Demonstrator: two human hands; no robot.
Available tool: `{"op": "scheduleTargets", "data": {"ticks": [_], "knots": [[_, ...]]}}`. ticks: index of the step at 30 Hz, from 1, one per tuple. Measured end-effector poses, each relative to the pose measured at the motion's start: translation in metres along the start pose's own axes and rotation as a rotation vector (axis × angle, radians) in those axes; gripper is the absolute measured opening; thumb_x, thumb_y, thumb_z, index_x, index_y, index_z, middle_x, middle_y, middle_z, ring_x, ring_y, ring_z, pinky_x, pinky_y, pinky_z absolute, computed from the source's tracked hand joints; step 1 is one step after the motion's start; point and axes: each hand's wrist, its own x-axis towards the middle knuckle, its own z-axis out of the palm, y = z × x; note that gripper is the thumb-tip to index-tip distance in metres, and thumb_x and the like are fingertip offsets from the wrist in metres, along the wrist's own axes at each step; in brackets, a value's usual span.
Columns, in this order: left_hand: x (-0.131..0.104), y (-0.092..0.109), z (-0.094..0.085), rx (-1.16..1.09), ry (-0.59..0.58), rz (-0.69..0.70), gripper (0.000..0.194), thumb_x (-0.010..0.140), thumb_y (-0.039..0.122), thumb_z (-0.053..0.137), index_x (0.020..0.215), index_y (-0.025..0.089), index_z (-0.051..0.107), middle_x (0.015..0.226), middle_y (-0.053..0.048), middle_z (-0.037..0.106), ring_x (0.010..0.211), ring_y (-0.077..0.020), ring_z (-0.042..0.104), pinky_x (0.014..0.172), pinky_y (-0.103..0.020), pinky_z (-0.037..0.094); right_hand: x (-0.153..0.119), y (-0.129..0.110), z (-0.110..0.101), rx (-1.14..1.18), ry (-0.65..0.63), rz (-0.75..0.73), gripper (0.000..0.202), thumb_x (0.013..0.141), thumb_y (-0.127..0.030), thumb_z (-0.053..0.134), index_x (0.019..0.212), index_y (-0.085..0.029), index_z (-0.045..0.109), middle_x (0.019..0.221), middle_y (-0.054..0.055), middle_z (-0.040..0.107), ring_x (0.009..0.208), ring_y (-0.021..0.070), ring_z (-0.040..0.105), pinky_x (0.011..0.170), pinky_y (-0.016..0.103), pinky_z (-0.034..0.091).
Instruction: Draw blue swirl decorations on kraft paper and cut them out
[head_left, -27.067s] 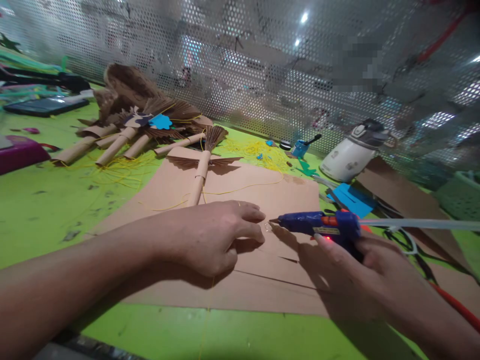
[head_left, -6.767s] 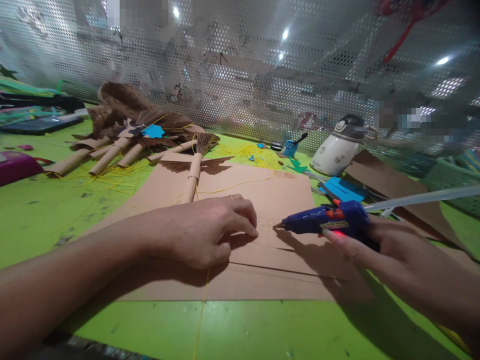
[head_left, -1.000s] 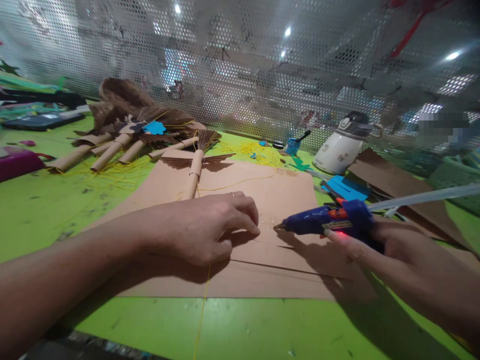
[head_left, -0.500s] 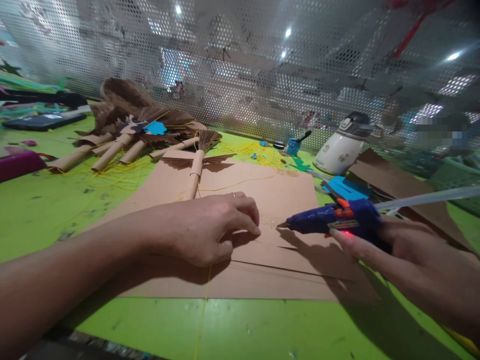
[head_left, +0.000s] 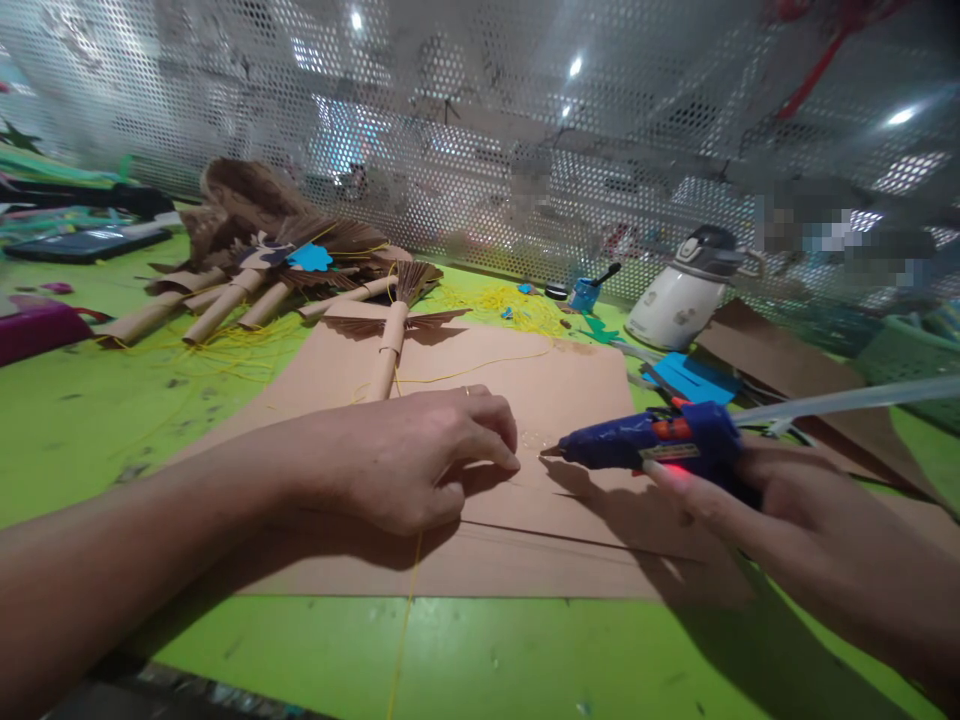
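My right hand [head_left: 795, 520] is wrapped round a blue hot glue gun [head_left: 660, 440] with orange parts, a clear glue stick running out of its back. Its nozzle points left, close over the brown paper sheet [head_left: 570, 385], where small clear marks like glue show. On that sheet rests my left hand [head_left: 435, 450], fingers bent and thumb apart from the index finger, with no held thing showing. A yellow string [head_left: 409, 620] comes out from under it towards the front edge. Just behind it lies a brown rolled-paper figure [head_left: 390, 340] with pleated fans, its lower end hidden.
More paper figures [head_left: 240, 285] are piled at the back left, near a phone [head_left: 86, 243]. Behind the sheet lie tangled yellow string [head_left: 487, 300] and a small blue jar [head_left: 584, 294]. A white bottle [head_left: 679, 305] stands before the perforated metal screen [head_left: 450, 190].
My right hand has moved slightly left with the glue gun, bringing the nozzle nearer my left fingertips. The left hand has stayed almost still.
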Motion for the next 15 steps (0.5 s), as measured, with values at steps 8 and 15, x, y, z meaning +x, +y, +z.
{"op": "scheduleTargets", "data": {"ticks": [8, 15], "knots": [[0.0000, 0.0004, 0.0005, -0.006, 0.013, 0.004, 0.047, 0.065, -0.006, 0.048, 0.097, 0.020, 0.069, 0.113, -0.003, 0.063, 0.101, -0.0217, 0.060, 0.089, -0.031, 0.049, -0.0031, 0.0020, 0.0015, 0.031, -0.022, 0.047, 0.044, 0.076, -0.060, 0.056, 0.037, -0.038, 0.052, 0.027, 0.001, 0.046, 0.024, 0.0218, 0.039, 0.026, 0.038, 0.024], [-0.0002, -0.0007, 0.0015, 0.001, 0.014, 0.007, 0.046, 0.065, -0.005, 0.048, 0.098, 0.020, 0.070, 0.113, -0.004, 0.064, 0.100, -0.0227, 0.062, 0.087, -0.032, 0.050, -0.0035, 0.0043, -0.0001, 0.011, -0.082, 0.048, 0.048, 0.080, -0.064, 0.052, 0.040, -0.036, 0.054, 0.029, 0.001, 0.044, 0.026, 0.0204, 0.036, 0.027, 0.036, 0.020]]}}
